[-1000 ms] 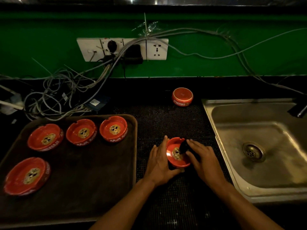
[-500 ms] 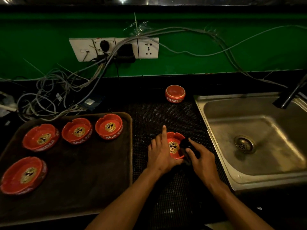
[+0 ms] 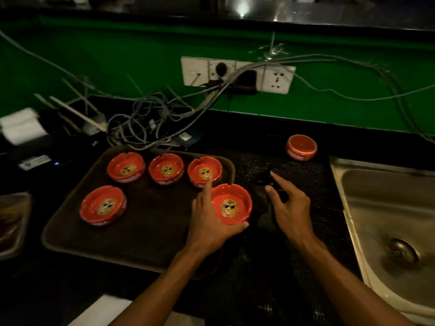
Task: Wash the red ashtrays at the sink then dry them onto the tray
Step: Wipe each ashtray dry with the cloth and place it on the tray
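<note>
My left hand point(image 3: 208, 225) grips a red ashtray point(image 3: 231, 204) with a gold face in its bowl, holding it at the right edge of the brown tray point(image 3: 146, 222). Several red ashtrays stand upright on the tray, one at the front left point(image 3: 103, 205) and three in a back row point(image 3: 166, 171). My right hand point(image 3: 290, 208) hovers just right of the held ashtray, fingers spread, over a dark cloth point(image 3: 267, 184) on the mat. Another red ashtray point(image 3: 301, 147) lies upside down at the back, near the steel sink point(image 3: 386, 208).
A tangle of grey cables point(image 3: 150, 128) lies behind the tray below a white socket strip point(image 3: 237, 75) on the green wall. A black mesh mat point(image 3: 270, 267) covers the counter between tray and sink. A metal container point(image 3: 11, 222) stands at the left edge.
My left hand has carried the ashtray left from the mat to the tray's right edge. My right hand has opened and come off the dark cloth. The view has swung left.
</note>
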